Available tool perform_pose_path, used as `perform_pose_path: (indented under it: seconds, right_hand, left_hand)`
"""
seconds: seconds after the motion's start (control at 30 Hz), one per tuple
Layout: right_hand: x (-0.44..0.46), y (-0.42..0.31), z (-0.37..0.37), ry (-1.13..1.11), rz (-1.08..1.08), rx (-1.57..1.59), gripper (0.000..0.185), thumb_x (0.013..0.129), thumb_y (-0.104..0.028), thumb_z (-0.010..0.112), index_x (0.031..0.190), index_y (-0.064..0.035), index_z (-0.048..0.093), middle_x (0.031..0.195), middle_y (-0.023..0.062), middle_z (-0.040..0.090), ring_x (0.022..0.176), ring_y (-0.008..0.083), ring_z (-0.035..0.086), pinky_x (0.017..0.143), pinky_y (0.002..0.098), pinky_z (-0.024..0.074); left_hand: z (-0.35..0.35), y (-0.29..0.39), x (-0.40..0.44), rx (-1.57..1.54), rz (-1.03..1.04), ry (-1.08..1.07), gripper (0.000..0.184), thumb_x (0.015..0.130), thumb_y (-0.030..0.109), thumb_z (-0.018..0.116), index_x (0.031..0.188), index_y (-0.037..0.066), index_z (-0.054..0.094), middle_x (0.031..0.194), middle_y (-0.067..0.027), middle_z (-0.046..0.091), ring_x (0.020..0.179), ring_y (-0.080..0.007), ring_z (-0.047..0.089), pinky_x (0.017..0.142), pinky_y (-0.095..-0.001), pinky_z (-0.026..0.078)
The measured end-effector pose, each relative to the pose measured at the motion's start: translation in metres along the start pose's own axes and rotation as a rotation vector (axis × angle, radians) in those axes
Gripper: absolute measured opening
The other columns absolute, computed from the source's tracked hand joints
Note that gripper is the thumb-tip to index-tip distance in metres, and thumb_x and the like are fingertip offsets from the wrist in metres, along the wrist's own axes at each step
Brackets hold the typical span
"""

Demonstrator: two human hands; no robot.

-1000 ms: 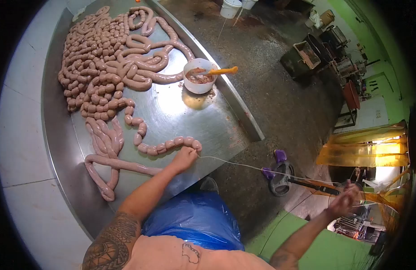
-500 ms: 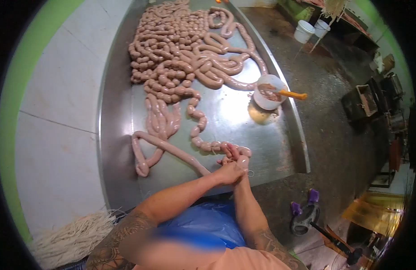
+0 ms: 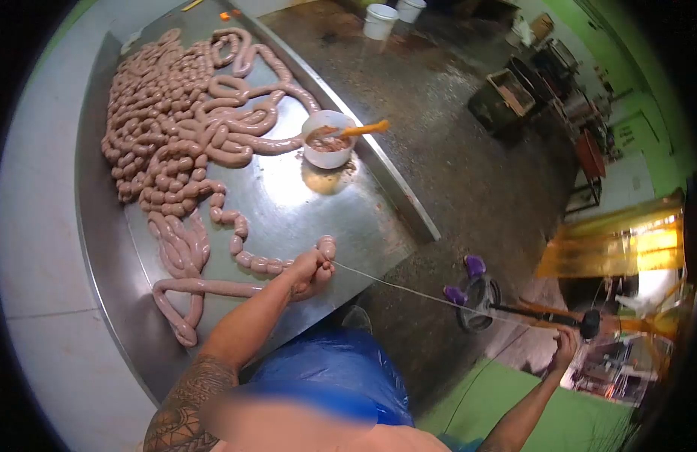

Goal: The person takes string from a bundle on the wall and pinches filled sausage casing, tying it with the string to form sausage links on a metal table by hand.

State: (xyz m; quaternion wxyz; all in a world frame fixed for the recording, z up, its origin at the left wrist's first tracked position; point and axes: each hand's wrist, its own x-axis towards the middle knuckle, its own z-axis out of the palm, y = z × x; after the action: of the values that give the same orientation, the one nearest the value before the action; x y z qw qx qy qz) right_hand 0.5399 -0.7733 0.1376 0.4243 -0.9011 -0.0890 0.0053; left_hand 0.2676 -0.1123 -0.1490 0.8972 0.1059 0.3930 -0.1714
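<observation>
Gripping the sausage chain [image 3: 240, 227] over the metal table [image 3: 363, 218] near its edge, the left hand [image 3: 311, 272] has its fingers curled tight while the right hand [image 3: 565, 346] pinches the long string [image 3: 397, 286], and tugging too hard could split a soft sausage.

The left hand [image 3: 311, 268] curls closed, the right [image 3: 565, 346] outstretched sideways.

Grey metal surface [image 3: 363, 203]: linked pink sausages [image 3: 164, 105] heaped far left.
Round white bowl [image 3: 330, 159]: on surface, right of sausages.
Orange-handled utensil [image 3: 369, 129]: in bowl.
White cylindrical buckets [image 3: 380, 24]: on dark floor [image 3: 446, 143], right of surface.
</observation>
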Motion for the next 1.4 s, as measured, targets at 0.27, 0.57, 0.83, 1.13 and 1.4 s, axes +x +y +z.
perform_pose_path:
  seconds: [0.27, 0.57, 0.83, 1.13, 1.4]
  right_hand:
    - [-0.052, -0.007, 0.284, -0.559, 0.313, 0.037, 0.046, 0.080, -0.008, 0.059, 0.126, -0.0083, 0.060, 0.116, 0.0021, 0.064, 0.091, 0.0145, 0.060, 0.077, 0.0289, 0.0494]
    - [-0.098, -0.179, 0.551, -0.537, 0.637, 1.579, 0.022, 0.093, -0.018, 0.055, 0.112, -0.0066, 0.056, 0.069, -0.0027, 0.048, 0.057, 0.0116, 0.047, 0.071, 0.0355, 0.0518]
    - [-0.047, -0.024, 0.439, 0.407, 0.553, 1.569, 0.003, 0.083, -0.011, 0.058, 0.082, -0.0087, 0.057, 0.063, 0.0008, 0.049, 0.056, 0.0182, 0.049, 0.063, 0.0365, 0.0475]
    - [-0.095, -0.184, 0.422, -0.459, -0.592, 0.313, 0.027, 0.092, -0.008, 0.048, 0.115, -0.0010, 0.061, 0.111, 0.0131, 0.065, 0.105, 0.0271, 0.060, 0.092, 0.0398, 0.0453]
    - [-0.136, -0.178, 0.581, -1.075, 0.647, 1.125, 0.036, 0.094, -0.024, 0.047, 0.117, 0.0008, 0.058, 0.103, 0.0131, 0.063, 0.095, 0.0243, 0.060, 0.084, 0.0373, 0.0493]
  left_hand:
    - [0.011, -0.015, -0.007, 0.355, 0.327, 0.148, 0.014, 0.083, 0.012, 0.054, 0.078, 0.004, 0.064, 0.078, -0.0062, 0.063, 0.069, -0.0165, 0.058, 0.063, -0.0297, 0.050]
    - [0.022, -0.034, -0.020, 1.073, 0.619, 0.476, 0.024, 0.081, 0.023, 0.060, 0.089, 0.002, 0.068, 0.081, -0.0133, 0.067, 0.077, -0.0248, 0.065, 0.076, -0.0419, 0.051]
    - [0.045, -0.031, -0.029, 0.685, 0.296, 0.407, 0.017, 0.082, 0.018, 0.055, 0.085, 0.004, 0.064, 0.078, -0.0117, 0.060, 0.073, -0.0231, 0.058, 0.070, -0.0381, 0.048]
    - [0.015, -0.042, -0.019, 1.830, 0.537, 0.638, 0.032, 0.088, 0.030, 0.054, 0.100, 0.001, 0.060, 0.111, -0.0204, 0.062, 0.108, -0.0361, 0.057, 0.091, -0.0473, 0.043]
    - [0.063, -0.011, -0.093, 1.376, 0.550, 0.203, 0.053, 0.096, 0.045, 0.046, 0.095, -0.005, 0.064, 0.086, -0.0149, 0.065, 0.079, -0.0203, 0.057, 0.076, -0.0331, 0.045]
